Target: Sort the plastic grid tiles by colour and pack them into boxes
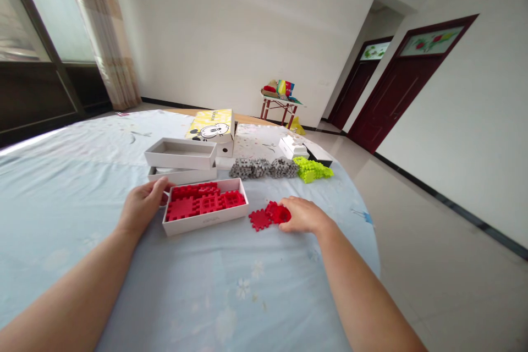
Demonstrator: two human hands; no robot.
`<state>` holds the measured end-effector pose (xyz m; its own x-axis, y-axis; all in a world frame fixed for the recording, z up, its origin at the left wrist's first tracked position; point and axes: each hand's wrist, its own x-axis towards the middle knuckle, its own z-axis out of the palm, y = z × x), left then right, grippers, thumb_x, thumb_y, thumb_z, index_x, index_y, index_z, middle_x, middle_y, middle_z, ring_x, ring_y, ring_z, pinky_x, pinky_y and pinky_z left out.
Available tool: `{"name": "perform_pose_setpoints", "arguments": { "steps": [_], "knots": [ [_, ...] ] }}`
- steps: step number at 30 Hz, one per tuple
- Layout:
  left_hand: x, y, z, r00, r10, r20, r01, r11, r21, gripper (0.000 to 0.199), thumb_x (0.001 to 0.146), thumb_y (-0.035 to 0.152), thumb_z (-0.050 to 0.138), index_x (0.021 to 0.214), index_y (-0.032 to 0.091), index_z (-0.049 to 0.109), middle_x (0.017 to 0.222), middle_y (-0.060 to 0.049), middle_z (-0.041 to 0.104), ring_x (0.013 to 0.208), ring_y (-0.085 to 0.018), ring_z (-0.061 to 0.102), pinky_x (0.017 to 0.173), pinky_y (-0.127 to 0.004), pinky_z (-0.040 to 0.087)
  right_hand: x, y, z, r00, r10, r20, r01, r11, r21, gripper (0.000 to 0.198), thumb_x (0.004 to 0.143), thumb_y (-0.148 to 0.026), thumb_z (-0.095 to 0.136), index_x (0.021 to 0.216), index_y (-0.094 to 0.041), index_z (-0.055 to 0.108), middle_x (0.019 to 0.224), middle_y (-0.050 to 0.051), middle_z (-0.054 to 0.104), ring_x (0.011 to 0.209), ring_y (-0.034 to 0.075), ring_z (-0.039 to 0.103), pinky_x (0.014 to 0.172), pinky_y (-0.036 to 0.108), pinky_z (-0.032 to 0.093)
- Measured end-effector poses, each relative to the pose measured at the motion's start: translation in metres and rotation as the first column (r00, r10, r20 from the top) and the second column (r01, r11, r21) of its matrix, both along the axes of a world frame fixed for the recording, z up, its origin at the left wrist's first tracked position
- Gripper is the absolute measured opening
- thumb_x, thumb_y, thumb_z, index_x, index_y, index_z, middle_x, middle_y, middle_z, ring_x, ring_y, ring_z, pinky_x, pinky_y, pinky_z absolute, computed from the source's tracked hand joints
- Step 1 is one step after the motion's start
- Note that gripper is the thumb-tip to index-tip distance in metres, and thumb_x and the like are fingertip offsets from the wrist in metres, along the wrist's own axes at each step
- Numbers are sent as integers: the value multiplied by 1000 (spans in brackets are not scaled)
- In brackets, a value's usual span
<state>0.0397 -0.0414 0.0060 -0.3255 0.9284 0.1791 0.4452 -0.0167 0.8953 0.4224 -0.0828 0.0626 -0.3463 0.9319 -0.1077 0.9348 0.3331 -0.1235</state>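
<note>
A white open box [205, 224] holds rows of red interlocking plastic building pieces [183, 208] with notched edges, some with window-like openings. At its left end is my left hand [144, 203], thumb and fingers closed on the box's edge; part of the fingers is hidden. To the right of the box, on the cloth, my right hand [303, 214] has its fingers round a red building piece [282, 214] with a round part. A flat red notched piece [260, 220] lies just left of that hand, beside or touching the held one.
Behind the box stand stacked empty white boxes [180, 155] and a yellow-and-white cartoon box [212, 127]. Grey pieces [249, 168] and lime-green pieces [312, 169] lie to the right, before a white box [292, 147]. A light blue cloth [247, 297] covers the round table.
</note>
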Motion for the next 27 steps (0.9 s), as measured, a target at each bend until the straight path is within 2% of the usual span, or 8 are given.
{"name": "perform_pose_setpoints", "arguments": {
  "steps": [2, 5, 9, 11, 16, 22, 24, 27],
  "knots": [
    [0, 0, 0, 1000, 2, -2, -2, 1000, -2, 49, 76, 53, 45, 88, 12, 67, 52, 1, 58, 52, -13, 53, 54, -22, 42, 6, 3, 0, 999, -30, -45, 31, 999, 27, 39, 64, -41, 63, 98, -23, 58, 91, 3, 59, 82, 20, 55, 64, 26, 36],
    [2, 0, 2, 1000, -5, -5, 5, 1000, -1, 48, 76, 53, 45, 88, 12, 67, 52, 1, 59, 52, -14, 53, 54, -22, 41, 11, 9, -2, 987, -57, -151, 76, 990, 120, 50, 65, -40, 62, 111, -21, 53, 99, 6, 59, 91, 21, 54, 75, 28, 38],
    [3, -1, 3, 1000, -2, -27, 2, 1000, -7, 49, 76, 53, 43, 87, 12, 67, 51, 1, 59, 52, -14, 53, 54, -22, 41, 5, 18, -11, 969, -16, -247, 61, 983, 174, 63, 67, -39, 62, 123, -17, 46, 112, 10, 56, 102, 23, 51, 86, 31, 37],
    [2, -1, 3, 999, 6, -36, -6, 1000, -10, 50, 76, 54, 43, 87, 13, 67, 51, 1, 59, 52, -14, 54, 54, -22, 41, -1, 20, -15, 967, 13, -253, 28, 987, 160, 62, 65, -40, 63, 121, -17, 48, 110, 10, 57, 99, 22, 52, 85, 31, 38],
    [1, 0, 2, 999, 16, -33, -17, 1000, -4, 51, 75, 55, 43, 87, 12, 68, 50, 1, 58, 51, -14, 53, 54, -22, 41, -6, 19, -19, 975, 69, -213, -52, 995, 84, 42, 63, -41, 66, 100, -21, 61, 90, 4, 62, 82, 19, 56, 73, 27, 40],
    [1, 2, 0, 1000, -3, -16, 3, 1000, -8, 51, 76, 55, 43, 87, 13, 68, 53, 0, 60, 53, -14, 54, 55, -23, 41, -3, 22, -22, 964, 94, -247, -76, 994, 80, 38, 60, -34, 67, 96, -21, 62, 86, 3, 63, 78, 18, 56, 70, 25, 40],
    [0, 2, 0, 1000, -1, -21, 1, 1000, -8, 50, 76, 55, 43, 87, 13, 68, 53, 0, 60, 53, -14, 54, 55, -23, 41, -1, 25, -26, 957, 66, -281, -49, 997, 67, 40, 61, -31, 66, 99, -21, 61, 87, 3, 64, 78, 18, 57, 71, 26, 41],
    [-1, 1, 0, 1000, 3, -26, -3, 1000, -7, 50, 76, 56, 43, 87, 13, 68, 53, 0, 60, 53, -14, 54, 55, -23, 41, 4, 34, -33, 919, -45, -391, 50, 999, 1, 54, 64, -33, 64, 115, -19, 53, 94, 5, 65, 80, 18, 59, 72, 26, 43]
  ]
}}
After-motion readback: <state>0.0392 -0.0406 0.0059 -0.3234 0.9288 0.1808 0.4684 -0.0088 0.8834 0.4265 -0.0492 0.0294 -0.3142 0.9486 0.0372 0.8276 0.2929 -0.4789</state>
